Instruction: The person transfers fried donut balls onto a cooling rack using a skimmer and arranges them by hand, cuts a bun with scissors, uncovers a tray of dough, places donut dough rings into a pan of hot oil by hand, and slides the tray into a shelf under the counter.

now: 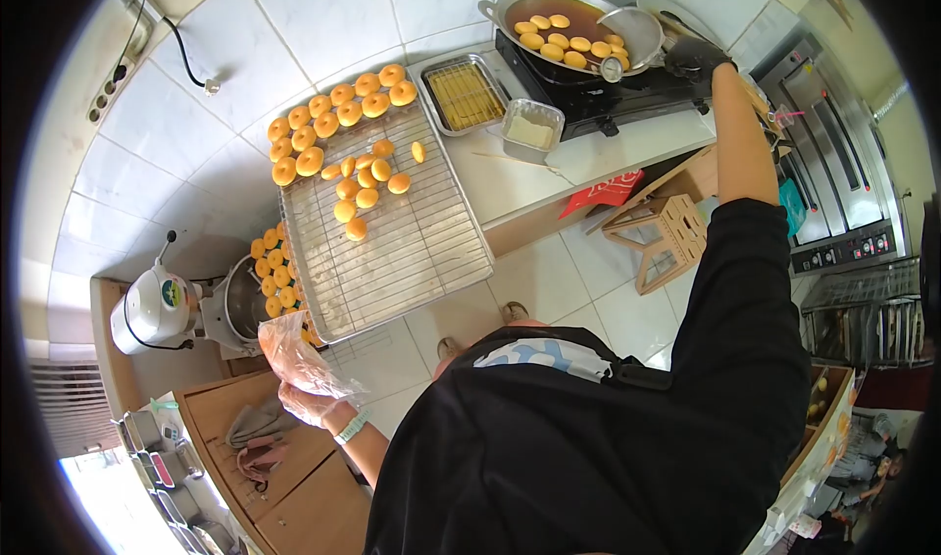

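My left hand (pixel 302 367), in a loose clear plastic glove, hangs beside the near left corner of a metal tray with a wire rack (pixel 421 231). Its fingers look stretched out, with nothing visible in them. Ring doughnuts (pixel 350 114) line the far edge of the rack, and small round dough pieces (pixel 367 198) lie nearer its middle. My right hand (pixel 696 62), in a black glove, is closed at the right rim of a wok (pixel 500 11), around the handle end of a wide skimmer (pixel 632 37). Several golden dough pieces (pixel 559 40) float in the wok's brown oil.
The wok sits on a black gas stove (pixel 578 114). Left of it are a draining tray (pixel 466 94) and a small metal container (pixel 532 130). A mixer (pixel 157 305) and more doughnuts (pixel 279 276) stand left. A wooden stool (pixel 662 236) and an oven (pixel 828 153) are right.
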The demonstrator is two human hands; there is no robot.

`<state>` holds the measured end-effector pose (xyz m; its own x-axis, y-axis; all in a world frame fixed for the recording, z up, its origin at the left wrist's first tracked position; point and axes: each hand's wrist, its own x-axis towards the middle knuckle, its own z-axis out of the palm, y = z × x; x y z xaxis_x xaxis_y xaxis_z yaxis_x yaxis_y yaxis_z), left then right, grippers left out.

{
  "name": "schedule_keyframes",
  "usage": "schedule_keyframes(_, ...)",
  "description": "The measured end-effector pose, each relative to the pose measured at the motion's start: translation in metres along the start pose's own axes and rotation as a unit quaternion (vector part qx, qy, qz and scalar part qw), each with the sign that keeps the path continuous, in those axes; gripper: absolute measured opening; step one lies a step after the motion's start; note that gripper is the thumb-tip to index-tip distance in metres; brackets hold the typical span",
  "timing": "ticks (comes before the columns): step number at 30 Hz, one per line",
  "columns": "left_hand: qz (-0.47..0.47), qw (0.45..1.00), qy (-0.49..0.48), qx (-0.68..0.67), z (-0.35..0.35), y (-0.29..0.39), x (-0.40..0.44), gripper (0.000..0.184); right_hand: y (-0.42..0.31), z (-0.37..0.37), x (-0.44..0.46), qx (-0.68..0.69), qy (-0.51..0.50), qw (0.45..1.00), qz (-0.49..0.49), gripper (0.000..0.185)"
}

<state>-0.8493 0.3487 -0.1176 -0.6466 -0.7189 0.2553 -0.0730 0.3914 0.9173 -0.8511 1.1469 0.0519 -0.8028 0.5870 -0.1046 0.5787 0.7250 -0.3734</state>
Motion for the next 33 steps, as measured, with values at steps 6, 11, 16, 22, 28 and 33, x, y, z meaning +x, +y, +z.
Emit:
schedule_keyframes(6,-0.090,0.983,0.017,-0.157,0.000,0.001,0.000,0.022,-0.041,-0.021,-0.049,0.336,-0.147,0.923,0.117,0.015)
schedule_keyframes(11,-0.146,0.968,0.005,-0.201,0.001,0.016,-0.004,0.021,-0.060,-0.002,-0.043,0.344,-0.103,0.924,0.129,0.014)
schedule_keyframes(16,-0.189,0.930,-0.035,-0.313,0.001,-0.011,0.006,0.023,-0.074,0.003,-0.042,0.292,-0.105,0.945,0.099,0.013)
schedule_keyframes(22,-0.184,0.969,-0.027,-0.164,-0.006,-0.002,0.005,0.024,-0.085,-0.003,-0.045,0.208,-0.115,0.969,0.066,0.012)
schedule_keyframes(28,-0.110,0.983,0.011,-0.149,-0.010,-0.004,0.001,0.023,-0.097,-0.012,-0.052,0.160,-0.127,0.978,0.046,0.011)
schedule_keyframes(33,-0.198,0.947,0.001,-0.254,-0.006,0.000,0.002,0.024,-0.090,-0.018,-0.043,0.199,-0.169,0.962,0.085,0.009)
